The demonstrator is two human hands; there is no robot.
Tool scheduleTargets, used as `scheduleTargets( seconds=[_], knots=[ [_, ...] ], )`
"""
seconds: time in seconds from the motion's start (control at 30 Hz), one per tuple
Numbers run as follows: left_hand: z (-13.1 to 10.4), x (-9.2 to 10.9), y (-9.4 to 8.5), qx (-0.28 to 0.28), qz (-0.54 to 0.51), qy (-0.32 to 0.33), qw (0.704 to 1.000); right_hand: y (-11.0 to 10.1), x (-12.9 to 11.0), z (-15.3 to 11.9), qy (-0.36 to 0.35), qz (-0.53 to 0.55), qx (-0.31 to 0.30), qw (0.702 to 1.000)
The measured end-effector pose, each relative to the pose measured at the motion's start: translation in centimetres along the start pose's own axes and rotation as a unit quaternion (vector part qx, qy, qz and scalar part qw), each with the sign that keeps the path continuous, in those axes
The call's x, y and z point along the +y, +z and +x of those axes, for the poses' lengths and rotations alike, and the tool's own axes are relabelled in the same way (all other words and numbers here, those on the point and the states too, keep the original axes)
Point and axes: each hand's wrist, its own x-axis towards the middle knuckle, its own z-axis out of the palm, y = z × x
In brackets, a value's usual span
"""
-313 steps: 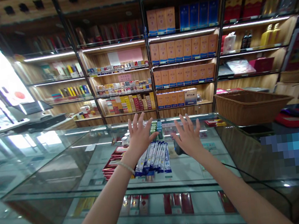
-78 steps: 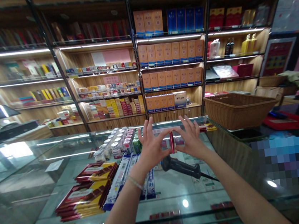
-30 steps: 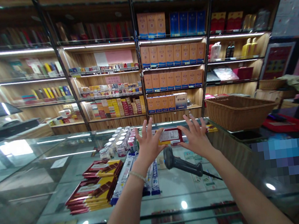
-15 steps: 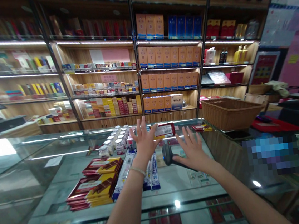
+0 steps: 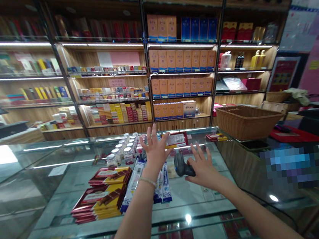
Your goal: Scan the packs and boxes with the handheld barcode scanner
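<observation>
My left hand has its fingers spread and holds nothing. It hovers above the glass counter, beside several blue-and-white wrapped packs. A chocolate bar, barcode side up in a red-and-yellow wrapper, lies just beyond its thumb. My right hand is open around the handle end of a black barcode scanner. The thumb is below the handle and the fingers stretch out above it; whether they touch it is unclear. Stacked chocolate bars lie left of my left forearm, with small white-capped jars behind them.
A wicker basket stands at the counter's right end, with more chocolate bars beside it. A paper slip lies on the left. The scanner's cable runs past my right forearm. Shelves of boxed goods line the back.
My right hand has moved slightly down and left, closer around the scanner's handle, with its fingers less spread. My left hand stays nearly where it was, still open.
</observation>
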Motion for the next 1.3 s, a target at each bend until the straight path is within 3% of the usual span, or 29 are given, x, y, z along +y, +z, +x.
scheduleTargets(
  seconds=[0.27,0.4,0.5,0.73,0.93,1.3],
  knots=[
    [-0.2,-0.1,0.1,-0.004,0.02,-0.009,1.0,1.3,0.0,0.4,-0.006,-0.004,0.055,0.998],
    [-0.3,-0.3,0.4,-0.006,0.034,-0.011,0.999,0.8,0.7,-0.1,0.005,0.041,0.124,0.991],
    [-0.4,-0.4,0.6,-0.007,0.039,-0.008,0.999,-0.1,1.3,-0.6,0.041,0.107,0.142,0.983],
    [-0.5,-0.7,1.2,-0.001,0.038,-0.007,0.999,-1.8,1.8,-1.1,0.112,0.199,0.069,0.971],
    [-0.5,-1.0,1.5,-0.001,0.038,-0.003,0.999,-2.5,1.0,-1.4,0.11,0.253,0.037,0.96],
    [-0.5,-0.7,1.1,-0.016,0.039,-0.005,0.999,-2.6,0.5,-1.5,0.129,0.208,0.029,0.969]
  ],
)
